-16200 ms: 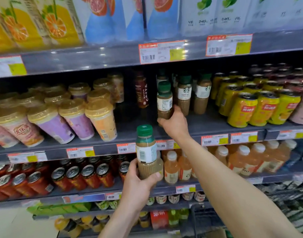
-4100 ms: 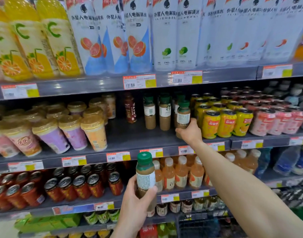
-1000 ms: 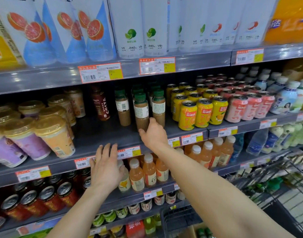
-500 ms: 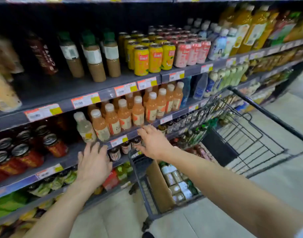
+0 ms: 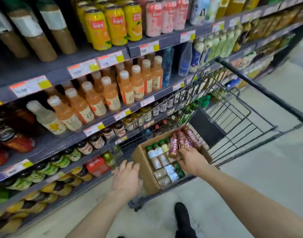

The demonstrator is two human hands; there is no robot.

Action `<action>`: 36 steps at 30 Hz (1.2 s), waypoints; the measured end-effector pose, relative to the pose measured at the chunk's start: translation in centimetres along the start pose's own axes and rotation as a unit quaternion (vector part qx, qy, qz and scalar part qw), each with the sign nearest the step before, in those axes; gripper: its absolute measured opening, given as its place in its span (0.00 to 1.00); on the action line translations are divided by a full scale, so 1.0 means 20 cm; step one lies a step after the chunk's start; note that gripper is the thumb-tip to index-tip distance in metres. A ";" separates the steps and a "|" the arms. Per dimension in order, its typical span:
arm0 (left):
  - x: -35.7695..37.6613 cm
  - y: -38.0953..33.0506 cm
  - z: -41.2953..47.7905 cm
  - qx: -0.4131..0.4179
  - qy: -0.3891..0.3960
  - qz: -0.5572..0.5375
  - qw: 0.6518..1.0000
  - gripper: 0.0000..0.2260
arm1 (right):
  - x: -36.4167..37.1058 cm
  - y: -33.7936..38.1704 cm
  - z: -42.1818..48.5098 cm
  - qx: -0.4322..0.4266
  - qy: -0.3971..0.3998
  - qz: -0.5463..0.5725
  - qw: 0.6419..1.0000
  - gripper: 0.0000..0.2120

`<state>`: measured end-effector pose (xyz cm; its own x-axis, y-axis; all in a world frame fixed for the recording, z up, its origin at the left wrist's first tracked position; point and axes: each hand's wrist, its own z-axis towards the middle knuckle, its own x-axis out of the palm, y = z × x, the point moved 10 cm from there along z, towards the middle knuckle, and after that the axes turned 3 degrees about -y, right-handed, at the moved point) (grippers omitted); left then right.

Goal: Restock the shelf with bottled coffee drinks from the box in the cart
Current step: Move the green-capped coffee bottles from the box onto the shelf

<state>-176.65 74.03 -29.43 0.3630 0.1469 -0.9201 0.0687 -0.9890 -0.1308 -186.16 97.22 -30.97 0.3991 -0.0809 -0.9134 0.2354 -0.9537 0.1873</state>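
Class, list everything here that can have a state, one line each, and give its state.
left hand: open, beside the box.
right hand: on the reddish bottles, grip unclear.
cardboard box: open-topped, in the cart, partly filled.
green-capped bottles: capped, lying in the box.
reddish bottles: lying in the box.
shelf coffee bottles: upright.

Box (image 5: 144, 170): plain brown cardboard, matt. Cart (image 5: 233, 121): thin dark metal wire with a smooth black handle bar. Coffee bottles (image 5: 162, 159): glossy, paper-like labels.

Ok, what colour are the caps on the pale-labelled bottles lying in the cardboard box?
Green; the caps show best in the head view.
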 end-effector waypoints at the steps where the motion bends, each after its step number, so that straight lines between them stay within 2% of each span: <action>1: 0.07 -0.07 0.06 0.000 0.016 0.003 1.000 0.28 | 0.04 -0.07 0.04 0.003 0.009 -0.001 1.000 0.21; 8: 0.60 -0.39 0.44 -0.034 0.110 0.004 0.993 0.22 | 0.44 -0.34 0.35 -0.018 0.122 0.001 0.992 0.24; 12: 0.79 -0.41 0.60 -0.082 0.121 -0.057 0.988 0.26 | 0.64 -0.31 0.51 -0.055 0.159 -0.012 0.986 0.24; 20: 0.98 -0.32 0.85 -0.177 0.097 -0.125 0.971 0.28 | 0.92 -0.08 0.73 -0.055 0.189 0.031 0.980 0.18; 25: 1.06 -0.27 1.01 -0.220 0.026 -0.160 0.962 0.32 | 1.07 -0.10 0.86 0.018 0.170 0.091 0.981 0.16; 27: 1.11 -0.24 1.05 -0.267 0.006 -0.223 0.937 0.26 | 1.10 -0.12 0.90 0.029 0.147 0.097 0.984 0.15; 30: 1.20 -0.17 1.07 -0.363 0.009 -0.310 0.879 0.17 | 1.12 -0.10 0.93 0.022 0.095 0.081 0.992 0.16; 32: 1.28 -0.15 1.08 -0.410 0.034 -0.356 0.839 0.16 | 1.16 -0.10 0.92 0.030 0.085 0.073 0.993 0.19; 36: 1.44 -0.13 1.07 -0.457 0.069 -0.428 0.776 0.21 | 1.27 -0.13 0.87 0.086 0.100 0.099 0.986 0.18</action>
<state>-186.26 80.54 -63.50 -0.0879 0.8072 -0.5836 0.9479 -0.1123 -0.2981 -192.09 92.72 -60.87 0.5932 -0.2275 -0.7723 -0.0107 -0.9614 0.2749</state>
